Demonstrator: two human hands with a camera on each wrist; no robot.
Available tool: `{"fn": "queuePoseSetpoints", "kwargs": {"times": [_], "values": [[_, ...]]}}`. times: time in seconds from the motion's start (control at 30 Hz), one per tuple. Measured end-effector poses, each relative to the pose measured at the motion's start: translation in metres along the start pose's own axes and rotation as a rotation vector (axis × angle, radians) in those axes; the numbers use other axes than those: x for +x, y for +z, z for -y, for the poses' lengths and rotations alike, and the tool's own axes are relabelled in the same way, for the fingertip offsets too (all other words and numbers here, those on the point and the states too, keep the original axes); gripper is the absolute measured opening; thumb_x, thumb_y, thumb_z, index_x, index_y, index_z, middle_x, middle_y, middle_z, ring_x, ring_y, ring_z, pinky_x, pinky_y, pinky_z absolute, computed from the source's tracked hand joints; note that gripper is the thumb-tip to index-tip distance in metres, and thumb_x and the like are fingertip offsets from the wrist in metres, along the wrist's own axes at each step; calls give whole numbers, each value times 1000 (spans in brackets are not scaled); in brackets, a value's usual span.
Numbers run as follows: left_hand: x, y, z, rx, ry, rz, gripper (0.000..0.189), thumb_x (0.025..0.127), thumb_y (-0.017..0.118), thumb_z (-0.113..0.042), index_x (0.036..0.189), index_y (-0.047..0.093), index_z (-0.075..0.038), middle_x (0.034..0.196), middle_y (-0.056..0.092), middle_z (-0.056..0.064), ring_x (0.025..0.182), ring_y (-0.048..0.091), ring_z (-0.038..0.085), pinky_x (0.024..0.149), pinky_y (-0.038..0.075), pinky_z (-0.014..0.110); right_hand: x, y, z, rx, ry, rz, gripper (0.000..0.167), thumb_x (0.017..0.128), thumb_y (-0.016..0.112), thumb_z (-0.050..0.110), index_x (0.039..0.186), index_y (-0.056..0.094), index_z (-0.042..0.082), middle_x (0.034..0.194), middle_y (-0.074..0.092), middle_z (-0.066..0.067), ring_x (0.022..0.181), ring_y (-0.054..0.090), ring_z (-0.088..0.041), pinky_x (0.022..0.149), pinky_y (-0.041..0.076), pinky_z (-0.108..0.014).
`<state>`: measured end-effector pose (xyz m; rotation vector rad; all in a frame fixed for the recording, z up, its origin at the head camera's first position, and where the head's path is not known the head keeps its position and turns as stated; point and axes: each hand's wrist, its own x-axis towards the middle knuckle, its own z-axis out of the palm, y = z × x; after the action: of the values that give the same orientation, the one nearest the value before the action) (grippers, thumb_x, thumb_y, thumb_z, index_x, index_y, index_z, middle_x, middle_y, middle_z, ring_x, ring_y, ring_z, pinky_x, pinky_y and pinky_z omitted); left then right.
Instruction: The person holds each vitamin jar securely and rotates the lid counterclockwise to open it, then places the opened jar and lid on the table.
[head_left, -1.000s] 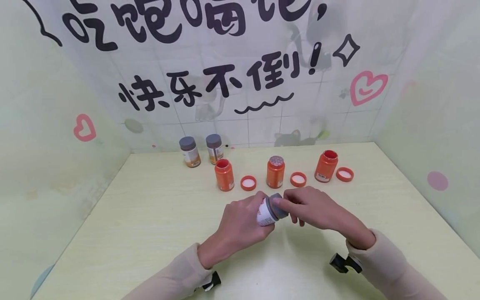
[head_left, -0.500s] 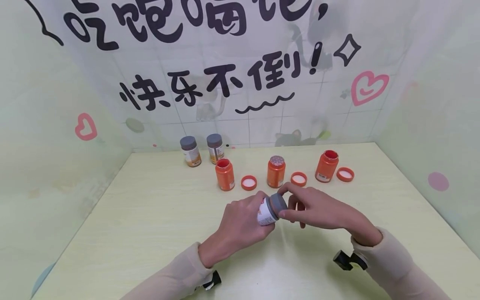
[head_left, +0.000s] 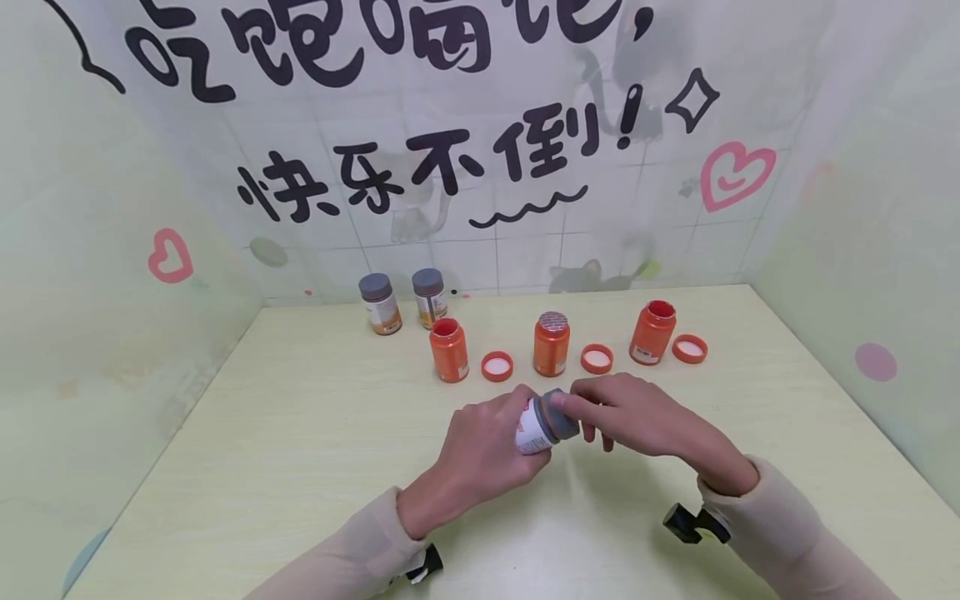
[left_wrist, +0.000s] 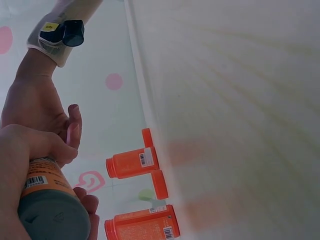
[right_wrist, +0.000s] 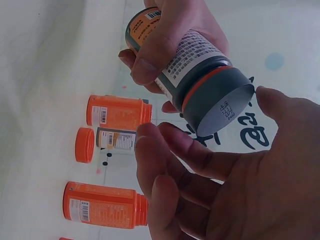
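Sleeves (head_left: 776,521): pale cuffs are ending at your wrists, leaving both hands bare.
Left hand (head_left: 476,446): you are wrapping it round the body of the held bottle (head_left: 531,431), thumb lying across its side.
Right hand (head_left: 637,421): you are spanning the grey cap (right_wrist: 225,102), thumb at one edge and curved fingers opposite; how hard they are pressing cannot be told from these views.
Bottle's place: it is tilting in the air above the table (head_left: 300,433), cap towards your right hand, an orange band showing just under the cap.
Bottle's feel: you are probably handling something light and stiff, perhaps plastic, so a firm squeeze is unlikely to be harming it; the smooth label may be letting dry fingers slip.
Best hold: mid-body is likely giving you the steadiest grip, leaving the collar free; the cap's side wall, taken thumb against fingers, should be offering more purchase than its flat face.
Orange caps (head_left: 597,358): three are lying liner-up farther out, one to the right of each orange bottle.
Orange bottles (head_left: 551,354): three are standing upright; the outer two are showing uncovered mouths, the middle one a printed seal (head_left: 553,321).
Grey-capped bottles (head_left: 384,315): two are standing upright at the back left.
Printed wall (head_left: 525,265): it is rising behind everything.
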<state>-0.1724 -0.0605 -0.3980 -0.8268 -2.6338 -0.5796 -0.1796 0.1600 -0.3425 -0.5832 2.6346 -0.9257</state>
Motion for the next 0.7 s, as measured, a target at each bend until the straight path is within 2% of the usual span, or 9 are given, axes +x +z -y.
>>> {"fn": "queuePoseSetpoints", "kwargs": {"times": [0.07, 0.13, 0.27, 0.47, 0.6, 0.7], "values": [[0, 0, -1, -1, 0, 11, 47, 74, 81, -37, 109, 56, -17, 80, 66, -7, 58, 52, 6, 50, 40, 17, 1, 1, -2, 7, -14, 9, 42, 97, 47, 63, 88, 63, 25, 75, 66, 4, 59, 65, -17, 56, 50, -33], [0, 0, -1, -3, 1, 20, 47, 75, 81, -37, 110, 56, -17, 80, 66, -6, 59, 53, 6, 51, 41, 17, 2, 1, -3, 37, -32, 30, 39, 97, 49, 59, 90, 64, 24, 76, 66, 3, 61, 65, -18, 57, 52, -35], [0, 0, 0, -2, 4, 21, 47, 74, 81, -36, 109, 56, -17, 80, 66, -6, 59, 53, 6, 51, 41, 16, 2, -1, -4, 84, -55, 69, 30, 96, 57, 51, 103, 62, 22, 82, 67, 1, 64, 66, -21, 60, 55, -38], [0, 2, 1, 19, 14, -15, 47, 71, 82, -37, 106, 57, -17, 76, 64, -8, 55, 49, 5, 48, 37, 17, 1, -4, -3, 80, -105, 109, 35, 94, 64, 42, 120, 54, 23, 89, 67, 3, 70, 67, -19, 63, 55, -33], [0, 2, 0, 8, 14, -19, 46, 71, 82, -37, 105, 57, -17, 75, 63, -9, 54, 48, 5, 47, 36, 17, 1, -3, -2, 48, -123, 92, 43, 92, 65, 47, 127, 50, 26, 90, 68, 6, 72, 66, -15, 64, 54, -31], [1, 2, 0, 5, 14, -22, 46, 71, 82, -37, 104, 57, -17, 74, 62, -9, 54, 48, 5, 46, 36, 17, 2, 0, -1, 43, -94, 58, 41, 93, 60, 54, 122, 53, 27, 88, 67, 5, 68, 67, -16, 62, 53, -32]]}}
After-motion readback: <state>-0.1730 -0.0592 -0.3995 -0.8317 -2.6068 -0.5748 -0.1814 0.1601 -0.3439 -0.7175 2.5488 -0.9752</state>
